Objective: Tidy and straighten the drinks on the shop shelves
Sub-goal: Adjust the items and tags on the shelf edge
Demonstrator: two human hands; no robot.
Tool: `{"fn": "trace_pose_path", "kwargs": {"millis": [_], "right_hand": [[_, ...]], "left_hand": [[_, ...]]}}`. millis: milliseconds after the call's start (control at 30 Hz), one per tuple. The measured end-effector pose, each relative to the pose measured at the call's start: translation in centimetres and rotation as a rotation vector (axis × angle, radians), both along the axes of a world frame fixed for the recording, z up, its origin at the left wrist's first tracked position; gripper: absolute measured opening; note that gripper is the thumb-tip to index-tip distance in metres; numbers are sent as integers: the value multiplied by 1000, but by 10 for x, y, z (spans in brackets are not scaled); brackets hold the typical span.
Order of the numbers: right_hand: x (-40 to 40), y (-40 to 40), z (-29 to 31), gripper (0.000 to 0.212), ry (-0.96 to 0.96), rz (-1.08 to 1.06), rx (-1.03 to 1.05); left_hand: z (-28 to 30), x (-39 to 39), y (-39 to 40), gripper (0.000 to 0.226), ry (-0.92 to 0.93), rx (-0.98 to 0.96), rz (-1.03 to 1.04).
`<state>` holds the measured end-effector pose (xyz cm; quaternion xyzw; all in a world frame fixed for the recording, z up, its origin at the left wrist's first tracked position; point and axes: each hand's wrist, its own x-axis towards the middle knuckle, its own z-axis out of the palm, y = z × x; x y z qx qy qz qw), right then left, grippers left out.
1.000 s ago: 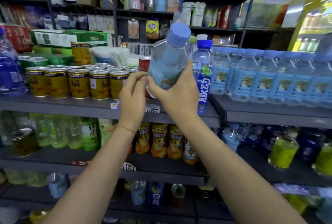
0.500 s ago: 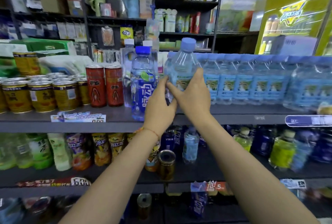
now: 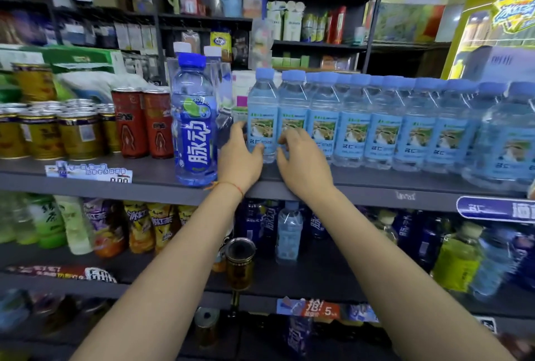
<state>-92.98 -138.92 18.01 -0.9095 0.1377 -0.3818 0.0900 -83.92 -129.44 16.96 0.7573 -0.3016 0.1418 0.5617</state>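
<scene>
Water bottle [image 3: 262, 111] beside the sports bottle [image 3: 194, 120]: axis vertical, cap up. My left hand [image 3: 239, 159] grips it; my right hand [image 3: 304, 164] touches, loosely curled.

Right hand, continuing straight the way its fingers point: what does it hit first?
The second water bottle, right of the end bottle; the right hand's fingertips seem to be at its label, though depth is unclear.

Left hand [image 3: 238, 160], right hand [image 3: 304, 166], both curled
</scene>
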Motion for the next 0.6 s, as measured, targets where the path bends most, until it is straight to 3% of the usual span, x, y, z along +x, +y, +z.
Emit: {"fn": "trace_pose_path", "kwargs": {"millis": [133,333,400,500,533,600], "right_hand": [[3,1,-3,19,17,10,-99],[-2,-1,-2,15,-56,71,2],[-14,2,-5,17,-243,158,55],[-53,8,-28,19,-596,201,-109],[-67,10,-41,19,-633,215,-158],[-84,10,-70,20,-586,278,-163]], "left_hand": [[5,11,-7,55,44,97,18],[13,2,-4,62,97,354,-23],[12,-16,6,53,13,271,-40],[-13,-69,35,32,-273,-5,73],[-26,-87,44,21,-330,-66,77],[-56,-104,47,13,-324,5,13]]}}
